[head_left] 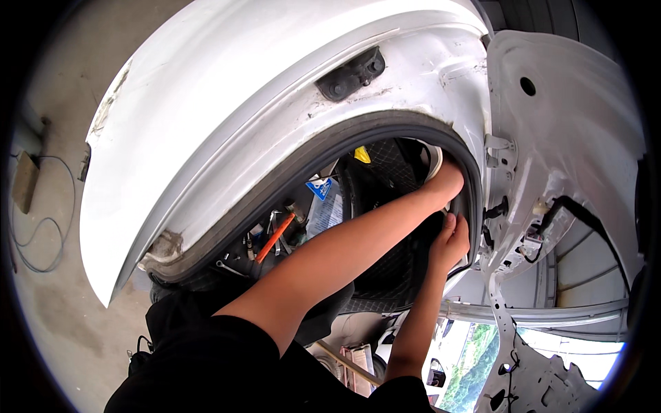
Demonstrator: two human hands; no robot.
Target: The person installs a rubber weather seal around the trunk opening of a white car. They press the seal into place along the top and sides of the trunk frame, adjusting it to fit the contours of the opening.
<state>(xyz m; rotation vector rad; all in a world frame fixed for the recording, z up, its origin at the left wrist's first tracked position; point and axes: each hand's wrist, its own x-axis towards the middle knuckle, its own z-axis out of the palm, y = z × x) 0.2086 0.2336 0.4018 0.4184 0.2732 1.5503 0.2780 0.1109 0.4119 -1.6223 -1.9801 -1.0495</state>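
Observation:
Both my arms reach into the open trunk of a white car, whose opening is edged by a black rubber seal [289, 172]. My left hand [451, 179] is at the right end of the opening, beside a pale curved trim edge [434, 160]. Its fingers are out of sight behind the wrist. Just below it, my right hand [452, 242] is closed at the inner side of the seal, thumb pointing up. What lies between its fingers is hidden. Dark quilted lining [391, 165] covers the trunk near both hands.
Left in the trunk lie an orange-handled tool [275, 237], a wrench [231, 268] and a blue-and-white package [323, 206]. A yellow item [362, 155] lies farther in. The raised trunk lid [564, 117] stands at right with hanging wiring. A grey hose [51, 255] lies on the floor.

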